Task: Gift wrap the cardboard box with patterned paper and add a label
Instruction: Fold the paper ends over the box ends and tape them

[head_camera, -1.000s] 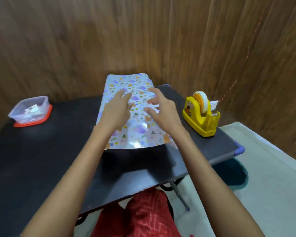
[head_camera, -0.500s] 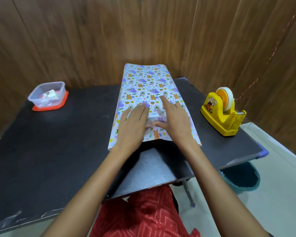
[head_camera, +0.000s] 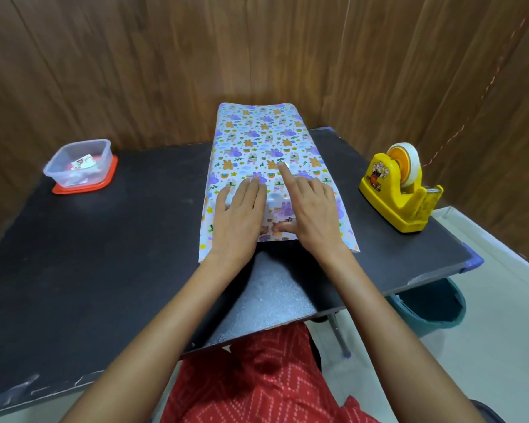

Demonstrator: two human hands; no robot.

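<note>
The patterned paper (head_camera: pixel 257 141) lies on the desk (head_camera: pixel 135 239) under and ahead of both hands, its long axis running away from them; left hand (head_camera: pixel 239 221) and right hand (head_camera: pixel 312 218), side by side, fingers straight, press its near end and grip nothing.

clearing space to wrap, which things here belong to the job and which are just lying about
For the job: patterned paper pressed by left hand and right hand; yellow tape dispenser; clear container of printed slips, maybe labels.
Lying about: teal bin under the table.
</note>
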